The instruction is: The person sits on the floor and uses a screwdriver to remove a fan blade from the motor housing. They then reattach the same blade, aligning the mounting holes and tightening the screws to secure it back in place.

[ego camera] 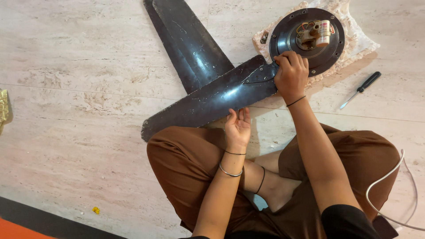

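Head view, looking down on a seated, cross-legged person on a pale stone floor [88, 88]. Right hand [291, 75] clenching over the root of the near fan blade [208, 102], just where the blade is meeting the round motor housing [287, 33] at one o'clock. Left hand [237, 126] lying released, palm up, fingers touching the blade's lower edge near centre. Second dark blade [190, 40] crossing under the first, pointing toward eleven o'clock. Housing resting on a pale cloth [358, 42]. Screwdriver [361, 90] lying apart at three o'clock; white cable [389, 177] curling at four o'clock.
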